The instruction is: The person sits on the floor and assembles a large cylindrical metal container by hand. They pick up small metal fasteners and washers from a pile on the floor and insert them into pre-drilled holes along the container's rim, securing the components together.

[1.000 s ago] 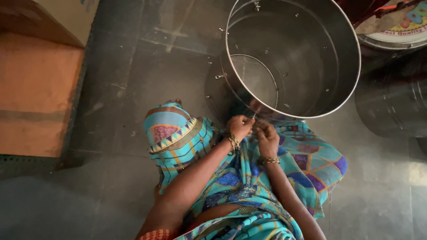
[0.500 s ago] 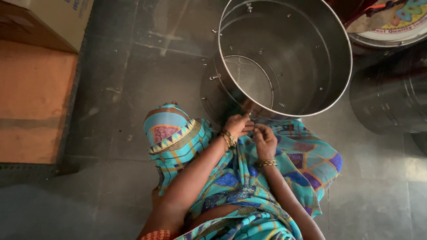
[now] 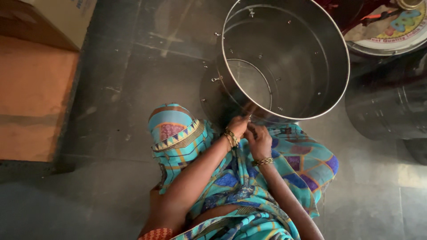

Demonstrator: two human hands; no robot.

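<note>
A large steel drum [image 3: 311,53] lies tilted on the dark floor, its open mouth facing me, with small bolts dotted around its wall. My left hand [image 3: 239,125], with gold bangles at the wrist, pinches a small shiny metal piece [image 3: 249,118] against the drum's near rim [image 3: 267,119]. My right hand [image 3: 259,141] sits just below it with curled fingers that touch the left hand's fingertips. What those fingers hold is hidden. Both hands hover over my lap, draped in turquoise patterned cloth [image 3: 284,173].
A second dark metal drum [image 3: 387,106] lies to the right. A round printed lid [image 3: 396,31] shows at the top right. A cardboard box [image 3: 58,18] and an orange raised ledge [image 3: 31,102] stand at the left. The floor [image 3: 133,58] is dark stone.
Both hands stay at the drum's near rim with small finger movements. The view has shifted slightly, so the drum sits a little higher in the picture.
</note>
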